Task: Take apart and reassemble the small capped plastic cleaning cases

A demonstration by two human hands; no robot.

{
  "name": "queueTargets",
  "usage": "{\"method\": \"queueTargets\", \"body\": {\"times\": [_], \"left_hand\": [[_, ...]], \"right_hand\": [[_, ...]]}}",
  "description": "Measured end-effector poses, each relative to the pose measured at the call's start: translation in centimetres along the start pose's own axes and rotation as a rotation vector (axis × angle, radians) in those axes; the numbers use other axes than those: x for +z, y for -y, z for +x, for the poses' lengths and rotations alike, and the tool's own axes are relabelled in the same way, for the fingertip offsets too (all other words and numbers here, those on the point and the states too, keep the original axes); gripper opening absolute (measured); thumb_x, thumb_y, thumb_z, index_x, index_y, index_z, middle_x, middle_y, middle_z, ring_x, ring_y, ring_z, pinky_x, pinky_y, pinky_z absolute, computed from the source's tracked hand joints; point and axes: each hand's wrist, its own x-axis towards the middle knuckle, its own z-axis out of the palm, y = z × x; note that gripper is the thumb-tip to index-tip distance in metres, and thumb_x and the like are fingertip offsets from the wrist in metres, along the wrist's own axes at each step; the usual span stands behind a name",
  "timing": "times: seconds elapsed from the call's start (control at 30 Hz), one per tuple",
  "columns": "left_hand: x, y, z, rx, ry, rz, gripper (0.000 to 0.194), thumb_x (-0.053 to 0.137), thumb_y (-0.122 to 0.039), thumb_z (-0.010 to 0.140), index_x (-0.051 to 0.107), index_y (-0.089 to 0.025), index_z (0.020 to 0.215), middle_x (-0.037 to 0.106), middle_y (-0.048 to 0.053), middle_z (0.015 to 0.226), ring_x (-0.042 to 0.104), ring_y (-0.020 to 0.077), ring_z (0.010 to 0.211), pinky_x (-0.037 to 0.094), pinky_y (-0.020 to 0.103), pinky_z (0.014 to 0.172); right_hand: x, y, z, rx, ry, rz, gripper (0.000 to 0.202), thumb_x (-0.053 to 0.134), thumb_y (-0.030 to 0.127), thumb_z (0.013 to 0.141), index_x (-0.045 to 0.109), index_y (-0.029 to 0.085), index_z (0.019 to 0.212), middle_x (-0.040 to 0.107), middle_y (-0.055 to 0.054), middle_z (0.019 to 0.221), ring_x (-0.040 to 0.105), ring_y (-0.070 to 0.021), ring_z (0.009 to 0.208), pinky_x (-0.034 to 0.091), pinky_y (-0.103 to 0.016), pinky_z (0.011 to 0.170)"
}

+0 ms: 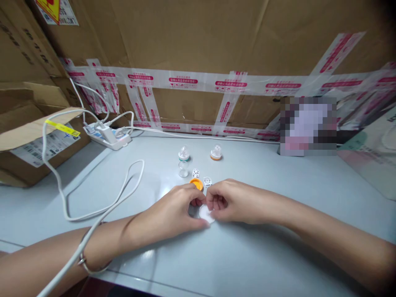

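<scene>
A small white round plastic piece (204, 212) lies at the table's middle between my two hands. My left hand (182, 208) curls around it from the left, with the thumb at its near edge and the fingers at its far side. From the right, my right hand (230, 202) pinches at its edge, its fingers closed. Just beyond my fingers sit an orange round cap (197, 184) and two small white slotted parts, one left (196, 173) and one right (207, 181). A transparent cup (183, 169) stands behind them.
Two transparent domed pieces stand farther back, one with a green base (183, 153), one with an orange base (216, 152). A power strip (108, 134) and white cable (63, 198) lie left, the cable crossing my left forearm. Cardboard boxes (185, 37) wall the back; a pixelated object (306, 123) stands right.
</scene>
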Motion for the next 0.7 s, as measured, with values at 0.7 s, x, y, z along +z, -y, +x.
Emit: {"method": "queueTargets", "body": {"times": [0.7], "left_hand": [[-0.2,0.0,-0.1,0.074,-0.025,0.08,0.018,0.067,-0.023,0.069,0.063,-0.016,0.086,0.059,0.001,0.078,0.052,0.0148,0.07,0.039,0.025,0.062]], "right_hand": [[0.8,-0.2,-0.7,-0.252,-0.159,-0.137,0.015,0.056,0.008,0.076,0.068,0.016,0.08,0.066,-0.003,0.079,0.06,-0.014,0.072,0.045,-0.024,0.067]]}}
